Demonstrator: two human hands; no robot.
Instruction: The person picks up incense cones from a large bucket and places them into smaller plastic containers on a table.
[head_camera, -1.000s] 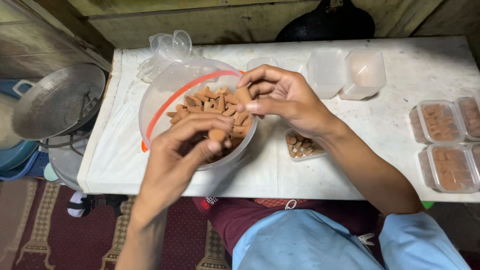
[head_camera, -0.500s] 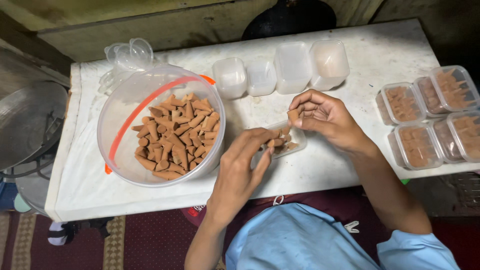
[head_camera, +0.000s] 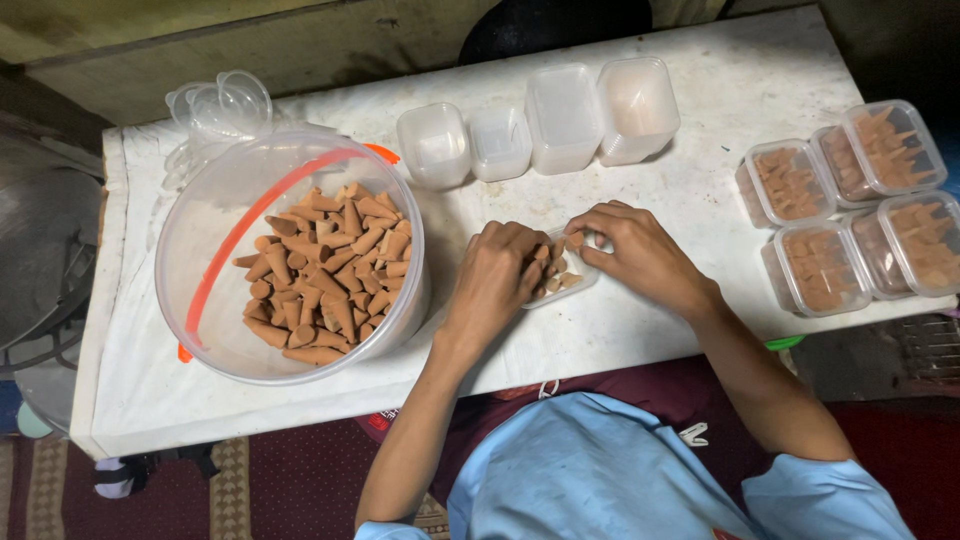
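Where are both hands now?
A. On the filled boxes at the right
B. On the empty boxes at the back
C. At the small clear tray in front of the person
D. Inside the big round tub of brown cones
C: the left hand and right hand meet over the small clear tray of brown cones, away from the big round tub.

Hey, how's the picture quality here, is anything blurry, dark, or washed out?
Head view: sharp at the centre, both the left hand and right hand crisp over the small tray; the white table is evenly lit with mild glare; the corners fall into deep shadow; the table's edges bow slightly from wide-angle distortion.
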